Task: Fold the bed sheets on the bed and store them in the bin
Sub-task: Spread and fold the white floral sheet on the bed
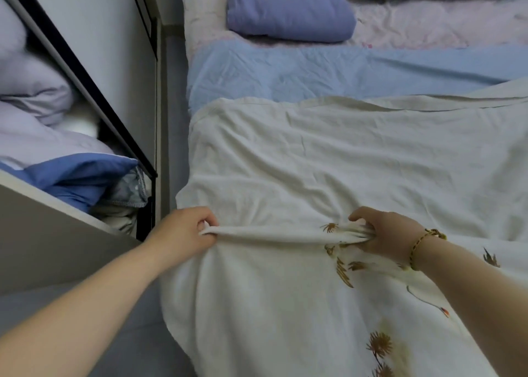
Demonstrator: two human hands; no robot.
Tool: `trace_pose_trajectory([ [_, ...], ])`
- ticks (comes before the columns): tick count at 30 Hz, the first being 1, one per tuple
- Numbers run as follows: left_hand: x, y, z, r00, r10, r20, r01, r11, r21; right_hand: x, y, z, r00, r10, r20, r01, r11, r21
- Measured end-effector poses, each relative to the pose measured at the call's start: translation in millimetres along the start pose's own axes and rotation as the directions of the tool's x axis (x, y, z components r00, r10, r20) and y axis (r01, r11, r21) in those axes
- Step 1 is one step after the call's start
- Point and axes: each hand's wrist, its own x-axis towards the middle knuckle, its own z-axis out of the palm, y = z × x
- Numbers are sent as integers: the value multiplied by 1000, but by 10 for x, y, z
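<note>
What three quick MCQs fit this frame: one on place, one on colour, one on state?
1. Where does the folded purple sheet lie?
A. in the bin
B. on the bed, beyond the light-blue sheet
C. on the floor

2. What colour is the nearest sheet?
A. white with brown print
B. plain grey
C. green

3. How are the left hand and right hand?
A. both flat and open
B. only one grips
C. both grip the nearest sheet

Answers:
1 B: it rests on the bed, past the light-blue sheet.
2 A: the cloth is cream-white, with brown motifs near the right hand.
3 C: each hand's fingers curl round one end of a bunched ridge of it.
</note>
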Motion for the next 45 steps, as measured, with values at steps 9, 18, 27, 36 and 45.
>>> trace_pose_trajectory([
  [9, -82, -74, -71, 967, 12, 255, 47, 974, -223, -264, 133, -276, 997, -36, -71, 57, 946, 319],
  [18, 42, -44, -473, 997, 10, 82, -13, 999, 30, -303, 20, -423, 994, -21, -107, 60, 921, 384],
  [27, 74, -130, -911, 911, -3, 412, 77, 983, -164, -193, -77, -427, 924, -35, 382, -112, 928, 355],
  [36, 520, -245, -900, 976, -120, 179, 151, 973, -173, 257, -317, -725, 968, 141, -207, -45, 912, 409],
  [45, 1293, -631, -1241, 941, -206, -267, 225, 973, 43, 1215, -1125, -1409, 803, -25, -596, 62, 997, 42],
])
